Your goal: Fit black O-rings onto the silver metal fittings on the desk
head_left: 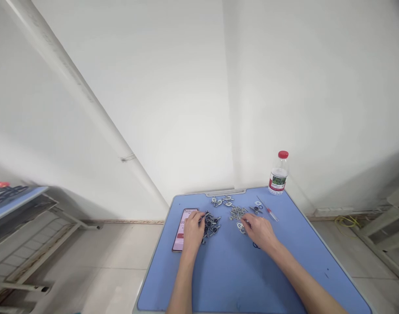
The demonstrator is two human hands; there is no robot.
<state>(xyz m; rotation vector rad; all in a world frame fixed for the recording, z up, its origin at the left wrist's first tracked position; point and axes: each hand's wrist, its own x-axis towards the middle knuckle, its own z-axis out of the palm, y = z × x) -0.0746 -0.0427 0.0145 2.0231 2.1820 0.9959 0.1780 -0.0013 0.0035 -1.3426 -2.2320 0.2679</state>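
My left hand [193,227] lies over the right side of a phone [178,245], its fingers curled at the left edge of a heap of dark, metal-stemmed parts [214,229]. Whatever is in those fingers is hidden. On the right, my right hand [260,230] is closed in a pinch beside a silver flange-shaped plate [240,227]; anything between the fingertips is too small to name. Just beyond it sits a pile of small screws [238,212]. A dark ring [256,245] lies partly under the right wrist.
Several silver metal parts [228,200] lie at the back of the blue table [228,274]. A red-handled screwdriver [269,211] and a few rings [258,203] are at the right. A red-capped bottle [278,179] stands in the back right corner, near the wall.
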